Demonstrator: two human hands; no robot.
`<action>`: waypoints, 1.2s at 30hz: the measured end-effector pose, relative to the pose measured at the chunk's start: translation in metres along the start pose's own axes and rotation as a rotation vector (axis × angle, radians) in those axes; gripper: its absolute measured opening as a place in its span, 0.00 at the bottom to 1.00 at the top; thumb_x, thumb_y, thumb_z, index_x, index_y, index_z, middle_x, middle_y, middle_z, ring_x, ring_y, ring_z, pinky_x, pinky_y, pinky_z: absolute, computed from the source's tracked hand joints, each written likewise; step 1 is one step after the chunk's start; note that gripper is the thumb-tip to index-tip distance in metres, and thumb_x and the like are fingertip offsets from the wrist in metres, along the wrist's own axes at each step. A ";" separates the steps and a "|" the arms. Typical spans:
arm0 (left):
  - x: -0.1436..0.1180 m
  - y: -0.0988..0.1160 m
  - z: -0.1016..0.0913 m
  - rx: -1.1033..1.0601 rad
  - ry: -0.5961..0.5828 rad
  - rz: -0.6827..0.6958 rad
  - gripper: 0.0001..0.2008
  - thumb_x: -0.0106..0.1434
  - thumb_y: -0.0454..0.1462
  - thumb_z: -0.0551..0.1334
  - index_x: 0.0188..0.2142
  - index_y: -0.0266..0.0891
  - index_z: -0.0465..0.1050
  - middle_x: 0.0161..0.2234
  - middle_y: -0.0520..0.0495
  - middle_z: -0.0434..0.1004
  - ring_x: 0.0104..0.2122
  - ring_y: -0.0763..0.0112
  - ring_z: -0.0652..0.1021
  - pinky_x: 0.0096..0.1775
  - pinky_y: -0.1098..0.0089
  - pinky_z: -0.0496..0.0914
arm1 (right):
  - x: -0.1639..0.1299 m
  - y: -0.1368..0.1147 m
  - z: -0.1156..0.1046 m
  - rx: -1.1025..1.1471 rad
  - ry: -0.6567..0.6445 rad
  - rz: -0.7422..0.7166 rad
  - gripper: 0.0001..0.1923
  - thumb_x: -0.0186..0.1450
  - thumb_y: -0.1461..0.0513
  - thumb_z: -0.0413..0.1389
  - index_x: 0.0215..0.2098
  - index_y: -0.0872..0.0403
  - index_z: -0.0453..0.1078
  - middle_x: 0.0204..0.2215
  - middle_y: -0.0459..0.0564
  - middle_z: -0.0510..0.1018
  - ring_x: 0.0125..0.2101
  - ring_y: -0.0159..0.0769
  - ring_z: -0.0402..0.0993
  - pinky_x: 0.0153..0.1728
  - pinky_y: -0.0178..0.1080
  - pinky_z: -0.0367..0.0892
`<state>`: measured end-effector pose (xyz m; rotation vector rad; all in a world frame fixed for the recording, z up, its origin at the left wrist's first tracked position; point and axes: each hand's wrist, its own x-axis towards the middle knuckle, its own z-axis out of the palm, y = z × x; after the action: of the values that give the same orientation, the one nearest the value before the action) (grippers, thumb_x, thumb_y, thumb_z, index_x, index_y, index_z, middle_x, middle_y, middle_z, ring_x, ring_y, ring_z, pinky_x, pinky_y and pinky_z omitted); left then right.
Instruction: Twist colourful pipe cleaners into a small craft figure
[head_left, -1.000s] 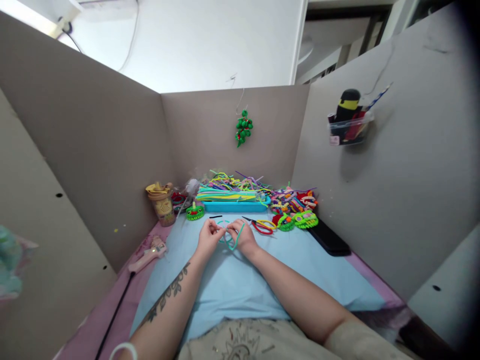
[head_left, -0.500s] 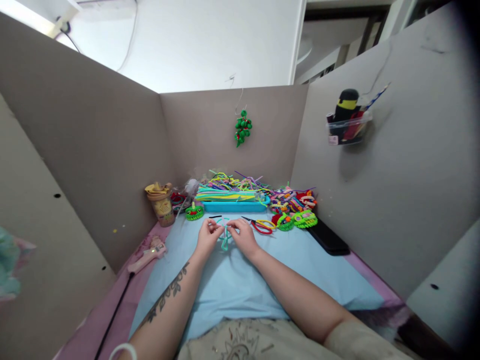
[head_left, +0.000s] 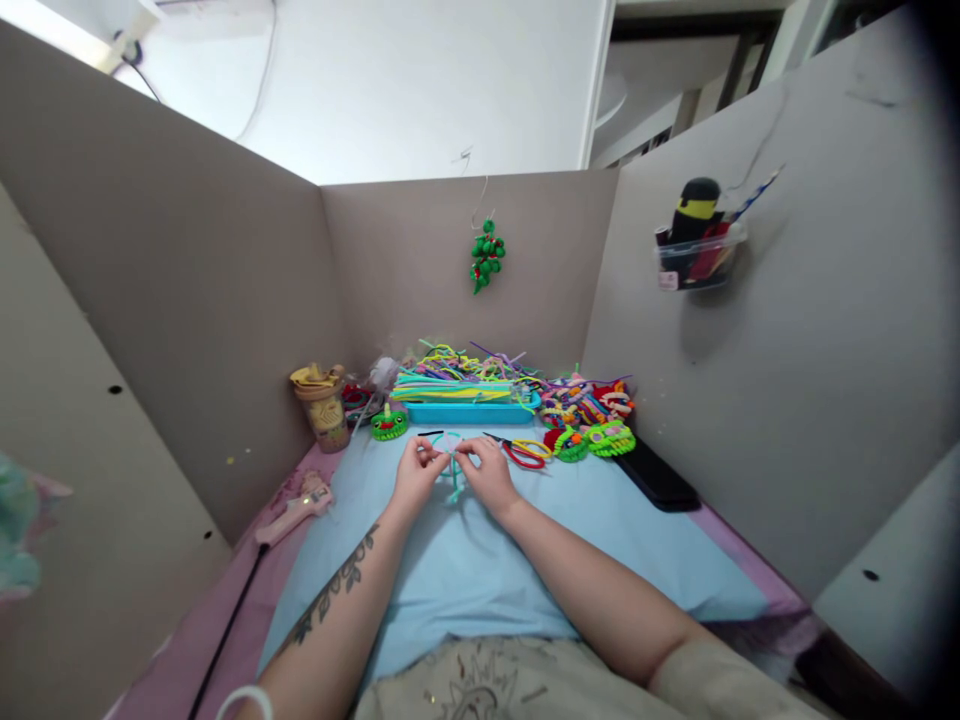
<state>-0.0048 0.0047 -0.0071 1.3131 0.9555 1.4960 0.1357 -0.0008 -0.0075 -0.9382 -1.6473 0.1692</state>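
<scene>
Left hand [head_left: 417,472] and right hand [head_left: 489,474] meet low in the middle of the view, fingertips nearly touching, each with thumb and fingertips pinched on a teal fuzzy stem [head_left: 454,492]. Stem sits between the two hands, over the blue sheet [head_left: 600,565]: a curved, loop-like part shows behind the fingertips, and a short length hangs below them toward the wearer. Exact grip point is too small to make out; can't tell whether the loop touches the sheet.

Just beyond the hands, a short black strip [head_left: 430,434] lies on the sheet. Scissors [head_left: 514,447] with red and yellow handles lie near the right hand, blades pointing left. Farther back, a blue tray [head_left: 472,413] holds straight coloured stems [head_left: 457,388], with a tangled pile of stems [head_left: 487,364] behind it.

Green toothy-looking piece [head_left: 389,426] sits left of the tray; two more pieces, a red-and-green one [head_left: 570,445] and a lime one [head_left: 611,439], sit at right, in front of a multicoloured heap [head_left: 577,400]. Black flat object [head_left: 661,478] beside them. Far left: patterned cup [head_left: 328,422], pink glue gun [head_left: 292,518] with black cable. Green ornament [head_left: 487,258] hangs on the back panel.
</scene>
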 end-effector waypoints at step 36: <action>0.007 0.005 -0.006 -0.057 0.199 -0.041 0.22 0.44 0.41 0.67 0.32 0.41 0.56 0.22 0.57 0.68 0.19 0.80 0.68 0.22 0.78 0.58 | 0.000 0.005 0.000 0.040 -0.090 -0.013 0.18 0.55 0.73 0.47 0.40 0.52 0.70 0.36 0.50 0.67 0.40 0.37 0.64 0.44 0.41 0.62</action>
<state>-0.0114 0.0095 -0.0010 1.1133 1.0516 1.6326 0.1377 0.0026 -0.0100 -0.9008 -1.7260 0.2377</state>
